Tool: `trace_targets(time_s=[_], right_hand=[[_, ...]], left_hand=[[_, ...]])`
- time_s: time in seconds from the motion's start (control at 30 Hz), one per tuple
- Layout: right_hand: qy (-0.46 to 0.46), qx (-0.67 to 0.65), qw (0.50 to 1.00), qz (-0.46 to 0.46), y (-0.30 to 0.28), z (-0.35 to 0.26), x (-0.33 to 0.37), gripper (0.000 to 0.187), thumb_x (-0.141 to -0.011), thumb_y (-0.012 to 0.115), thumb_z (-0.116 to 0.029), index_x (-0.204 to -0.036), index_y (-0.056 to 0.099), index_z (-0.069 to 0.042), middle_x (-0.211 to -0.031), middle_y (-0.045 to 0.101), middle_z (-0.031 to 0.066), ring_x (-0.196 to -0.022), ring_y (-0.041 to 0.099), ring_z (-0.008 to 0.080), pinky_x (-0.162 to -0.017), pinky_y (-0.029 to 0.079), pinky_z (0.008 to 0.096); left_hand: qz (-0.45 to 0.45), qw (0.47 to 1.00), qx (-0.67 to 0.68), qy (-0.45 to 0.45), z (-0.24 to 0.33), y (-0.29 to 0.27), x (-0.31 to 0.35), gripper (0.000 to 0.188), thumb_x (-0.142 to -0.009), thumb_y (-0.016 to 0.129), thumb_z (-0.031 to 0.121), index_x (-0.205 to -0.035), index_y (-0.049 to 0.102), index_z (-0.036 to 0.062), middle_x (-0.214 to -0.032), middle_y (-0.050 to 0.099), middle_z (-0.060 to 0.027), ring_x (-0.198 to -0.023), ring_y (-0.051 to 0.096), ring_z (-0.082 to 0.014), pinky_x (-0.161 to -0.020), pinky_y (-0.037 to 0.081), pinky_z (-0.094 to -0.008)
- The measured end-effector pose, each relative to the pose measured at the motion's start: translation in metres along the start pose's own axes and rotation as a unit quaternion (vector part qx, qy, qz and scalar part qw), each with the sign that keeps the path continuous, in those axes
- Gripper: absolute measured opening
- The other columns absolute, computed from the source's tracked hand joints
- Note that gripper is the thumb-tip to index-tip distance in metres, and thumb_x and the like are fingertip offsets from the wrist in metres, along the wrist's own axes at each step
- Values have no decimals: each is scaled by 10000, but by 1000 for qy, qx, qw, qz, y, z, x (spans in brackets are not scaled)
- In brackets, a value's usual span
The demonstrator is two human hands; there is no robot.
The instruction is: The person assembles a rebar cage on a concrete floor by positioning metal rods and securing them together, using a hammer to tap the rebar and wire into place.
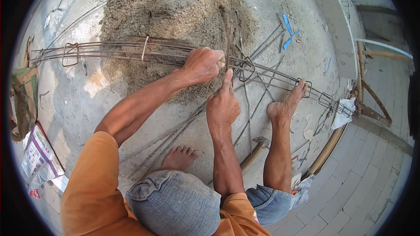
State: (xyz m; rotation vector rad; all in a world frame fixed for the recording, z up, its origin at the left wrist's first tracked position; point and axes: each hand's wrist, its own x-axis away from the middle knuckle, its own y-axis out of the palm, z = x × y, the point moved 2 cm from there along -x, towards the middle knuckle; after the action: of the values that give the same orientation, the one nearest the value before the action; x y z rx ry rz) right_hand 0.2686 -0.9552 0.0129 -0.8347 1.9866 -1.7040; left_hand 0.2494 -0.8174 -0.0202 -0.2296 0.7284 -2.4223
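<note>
A long, narrow cage of steel rebar [109,53] crosses in front of me, with square wire stirrups [71,55] spaced along it. My left hand [203,64] is closed around its bars near the middle. Just below and to the right, my right hand [223,107] is a fist with one digit stretched up along a rusty metal rod [228,46], which stands across the cage between both hands. How the palm holds the rod is hidden. My right foot [286,100] presses on the cage beside another stirrup [304,88].
A heap of grey sand [170,8] lies behind and under the cage. Loose steel rods [175,133] cross the concrete floor. A hammer [253,154] lies between my legs. Blue strips [288,31] are at the right, a printed bag [41,153] at the left, and a low wall [334,22] farther right.
</note>
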Motion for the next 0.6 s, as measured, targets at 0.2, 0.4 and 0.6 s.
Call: trace_targets(time_s=[0.2, 0.4, 0.6], right_hand=[[4, 34, 999, 7, -6, -3, -33, 752, -730, 645, -52, -1428, 366, -95, -823, 651, 177, -627, 645, 325, -543, 478, 451], [-1, 5, 999, -43, 5, 1, 16, 759, -735, 646, -74, -1435, 356, -105, -795, 630, 153, -597, 635, 328, -505, 488, 436], [6, 19, 1000, 6, 2, 4, -5, 755, -734, 636, -48, -1436, 365, -107, -770, 641, 150, -594, 631, 344, -491, 473, 459]], left_hand=[[6, 1000, 12, 23, 11, 7, 1, 85, -789, 614, 108, -803, 657, 35, -703, 639, -172, -670, 623, -359, -597, 459, -448], [4, 1000, 6, 0, -10, 2, 9, 77, -779, 613, 108, -786, 643, 37, -704, 635, -173, -667, 618, -363, -594, 458, -453], [-10, 1000, -15, -8, 3, 5, -2, 86, -796, 611, 116, -790, 643, 36, -703, 639, -163, -668, 619, -366, -599, 461, -451]])
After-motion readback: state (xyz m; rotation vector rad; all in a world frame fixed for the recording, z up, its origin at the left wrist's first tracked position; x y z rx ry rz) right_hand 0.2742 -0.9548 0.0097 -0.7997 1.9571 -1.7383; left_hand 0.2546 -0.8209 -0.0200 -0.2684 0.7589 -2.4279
